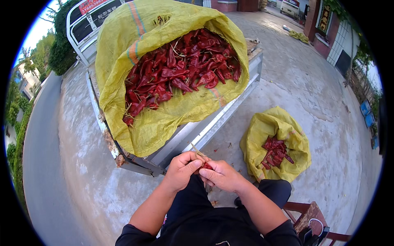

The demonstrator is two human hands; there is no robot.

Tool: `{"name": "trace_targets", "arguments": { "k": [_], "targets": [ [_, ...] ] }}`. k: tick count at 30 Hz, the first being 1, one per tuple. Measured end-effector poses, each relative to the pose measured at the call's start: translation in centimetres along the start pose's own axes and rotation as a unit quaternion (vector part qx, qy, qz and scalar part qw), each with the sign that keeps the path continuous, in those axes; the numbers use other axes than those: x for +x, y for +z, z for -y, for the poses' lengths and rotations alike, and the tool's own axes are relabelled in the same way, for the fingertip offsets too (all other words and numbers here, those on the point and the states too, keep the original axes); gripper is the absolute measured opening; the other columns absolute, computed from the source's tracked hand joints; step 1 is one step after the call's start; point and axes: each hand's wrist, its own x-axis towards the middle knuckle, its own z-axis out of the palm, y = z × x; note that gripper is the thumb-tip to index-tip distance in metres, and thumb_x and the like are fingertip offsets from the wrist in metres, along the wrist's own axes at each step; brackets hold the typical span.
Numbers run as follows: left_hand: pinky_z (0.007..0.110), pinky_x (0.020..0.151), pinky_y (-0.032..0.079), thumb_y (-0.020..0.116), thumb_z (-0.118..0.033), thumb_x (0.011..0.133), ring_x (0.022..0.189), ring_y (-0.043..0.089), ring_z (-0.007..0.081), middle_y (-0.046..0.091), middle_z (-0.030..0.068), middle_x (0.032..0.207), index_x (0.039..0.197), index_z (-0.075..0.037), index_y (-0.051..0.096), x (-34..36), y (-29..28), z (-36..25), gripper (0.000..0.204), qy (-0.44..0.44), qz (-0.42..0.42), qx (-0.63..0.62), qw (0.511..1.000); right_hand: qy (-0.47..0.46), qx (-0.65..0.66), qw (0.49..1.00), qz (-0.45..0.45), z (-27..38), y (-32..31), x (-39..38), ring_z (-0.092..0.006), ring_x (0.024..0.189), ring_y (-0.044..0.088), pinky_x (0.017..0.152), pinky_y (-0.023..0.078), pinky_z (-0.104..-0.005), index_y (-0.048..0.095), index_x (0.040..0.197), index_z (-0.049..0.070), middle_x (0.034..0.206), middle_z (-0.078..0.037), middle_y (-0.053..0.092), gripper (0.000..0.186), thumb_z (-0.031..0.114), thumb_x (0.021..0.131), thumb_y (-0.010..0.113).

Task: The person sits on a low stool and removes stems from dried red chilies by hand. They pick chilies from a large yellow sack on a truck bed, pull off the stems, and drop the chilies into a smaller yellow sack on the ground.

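Observation:
My left hand and my right hand meet in front of me, both closed on one dark red chili pepper. Its pale stem sticks up past the left fingers, and most of its body is hidden by the fingers. Just beyond my hands, a large yellow woven sack lies with its mouth toward me, full of dried red chili peppers. To the right on the ground, a smaller yellow sack stands with its rim spread and a small pile of red peppers inside.
The large sack rests on a truck bed whose metal side and rusty corner come close to my hands. A worn wooden chair with a dark device and white cable stands at lower right. A road runs along the left.

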Motion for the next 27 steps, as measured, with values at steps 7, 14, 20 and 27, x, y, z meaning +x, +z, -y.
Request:
{"name": "trace_targets", "arguments": {
  "k": [7, 14, 20, 27],
  "targets": [
    [0.037, 0.080, 0.063, 0.061, -0.011, 0.107, 0.087, 0.075, 0.0217, 0.072, 0.0131, 0.102, 0.098, -0.002, 0.065, 0.7, 0.5, 0.4, 0.014, -0.098, -0.029, -0.264, 0.959, -0.144, -0.109, 0.983, 0.046, 0.0, 0.2, -1.4, -0.0082, 0.073, 0.060, 0.066, 0.052, -0.0265, 0.068, 0.111, 0.004, 0.083, 0.000, 0.063, 0.025, 0.026, 0.109, 0.059],
    [0.039, 0.074, 0.059, 0.077, -0.031, 0.095, 0.079, 0.075, 0.0287, 0.077, 0.0131, 0.088, 0.106, -0.004, 0.073, 1.9, 1.7, -3.9, 0.029, -0.015, 0.009, 0.617, 0.786, 0.001, 0.008, 1.000, 0.003, 0.0, -0.2, -4.5, -0.0088, 0.074, 0.062, 0.071, 0.053, -0.0269, 0.068, 0.116, 0.003, 0.086, -0.001, 0.066, 0.024, 0.023, 0.110, 0.057],
    [0.043, 0.087, 0.057, 0.065, -0.005, 0.094, 0.101, 0.072, 0.0359, 0.075, 0.0161, 0.109, 0.108, -0.002, 0.075, 1.8, -5.5, -10.3, 0.017, 0.205, -0.184, 0.654, 0.705, -0.005, 0.101, 0.991, -0.091, -3.0, -0.6, -5.3, -0.0066, 0.073, 0.060, 0.069, 0.053, -0.0254, 0.068, 0.115, 0.000, 0.086, 0.000, 0.067, 0.023, 0.020, 0.110, 0.057],
    [0.044, 0.085, 0.057, 0.067, -0.005, 0.084, 0.103, 0.070, 0.0306, 0.071, 0.0047, 0.111, 0.101, -0.015, 0.078, 1.3, -16.4, -13.1, 0.022, 0.104, -0.197, 0.851, 0.475, -0.018, 0.131, 0.985, -0.107, -3.8, -0.6, -4.5, -0.0071, 0.073, 0.062, 0.069, 0.053, -0.0250, 0.067, 0.116, 0.000, 0.085, -0.001, 0.068, 0.020, 0.017, 0.109, 0.059]
  ]
}}
